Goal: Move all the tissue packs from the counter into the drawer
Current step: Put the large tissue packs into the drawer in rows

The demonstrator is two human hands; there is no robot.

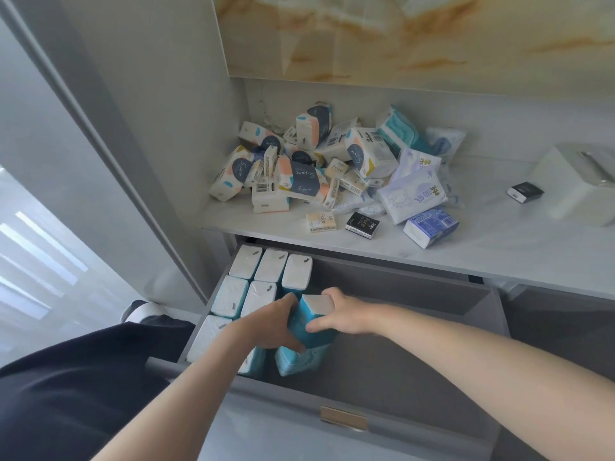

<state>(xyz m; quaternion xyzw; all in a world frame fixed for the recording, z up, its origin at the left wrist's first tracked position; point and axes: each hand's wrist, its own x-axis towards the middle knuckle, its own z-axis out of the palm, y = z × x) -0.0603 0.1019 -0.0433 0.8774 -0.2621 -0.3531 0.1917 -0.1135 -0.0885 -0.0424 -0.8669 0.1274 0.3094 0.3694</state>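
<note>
Head: hands (pixel 269 322) (pixel 346 316) apparently around teal pack (pixel 299 316)

A plain dark navy garment (pixel 66 377) and a white-toed shoe (pixel 144 311) with dark upper are worn; left hand (pixel 269 324), right hand (pixel 342 316) and forearms are bare.

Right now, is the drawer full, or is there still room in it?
Partly full. In the open drawer, tissue packs stand in rows at the left end; grey floor shows bare on the right.
</note>
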